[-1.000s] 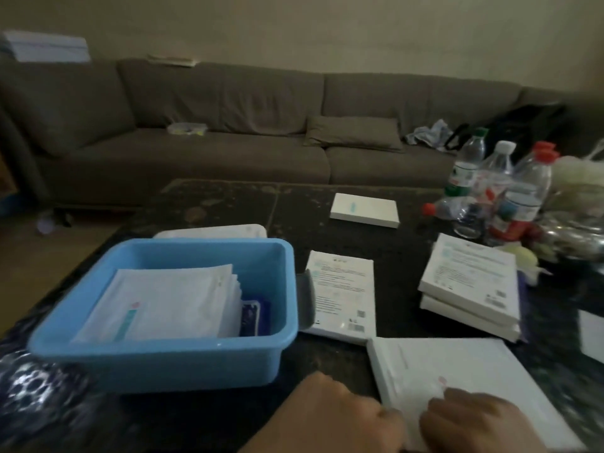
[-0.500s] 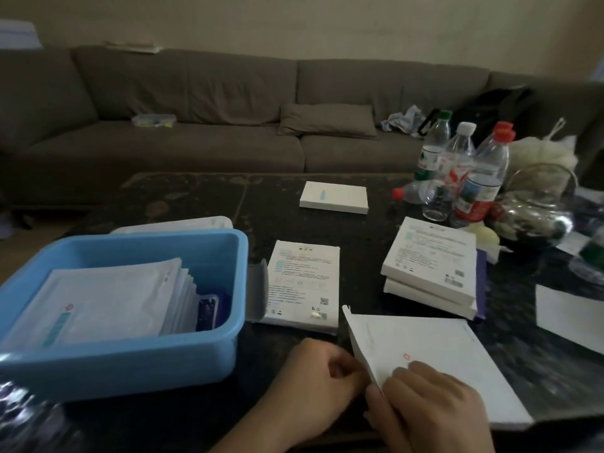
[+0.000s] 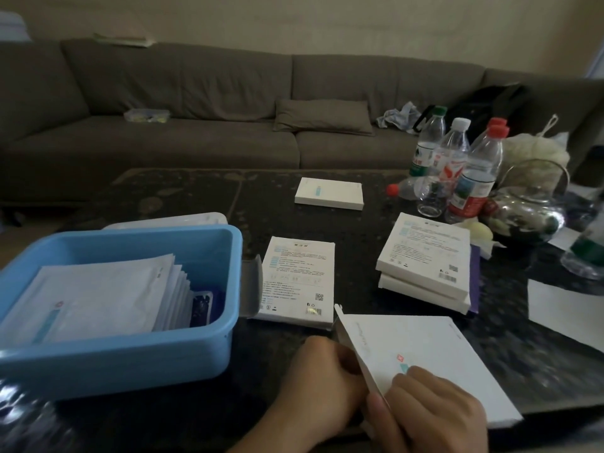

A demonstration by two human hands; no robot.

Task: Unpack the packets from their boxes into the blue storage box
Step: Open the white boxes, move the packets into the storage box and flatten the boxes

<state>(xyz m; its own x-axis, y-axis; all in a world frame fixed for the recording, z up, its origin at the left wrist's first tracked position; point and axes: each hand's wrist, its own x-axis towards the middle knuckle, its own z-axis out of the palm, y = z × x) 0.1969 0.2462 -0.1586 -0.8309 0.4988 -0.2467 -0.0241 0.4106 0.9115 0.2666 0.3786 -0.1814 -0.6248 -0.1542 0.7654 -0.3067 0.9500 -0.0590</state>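
A flat white packet box [image 3: 425, 351] lies at the table's near edge with its left end lifted. My right hand [image 3: 431, 413] grips its near left corner. My left hand [image 3: 323, 371] is curled against the box's left end, by its raised flap. The blue storage box [image 3: 130, 351] stands at the left and holds a slanted stack of several white packets [image 3: 94, 295]. Another white box [image 3: 299, 277], its end flap open, lies printed side up beside the storage box. Two stacked boxes [image 3: 428, 256] sit to the right, and one more box [image 3: 328, 192] lies farther back.
Several water bottles [image 3: 457, 165], a glass teapot [image 3: 529, 214] and a white bag crowd the table's far right. A white sheet of paper [image 3: 568, 308] lies at the right edge. A white lid [image 3: 170, 220] sits behind the storage box. A brown sofa [image 3: 196, 103] runs behind the table.
The view has shifted right and down. The near box's left end has been lifted off the table, and both hands have closed in on that end where a flap now stands up.
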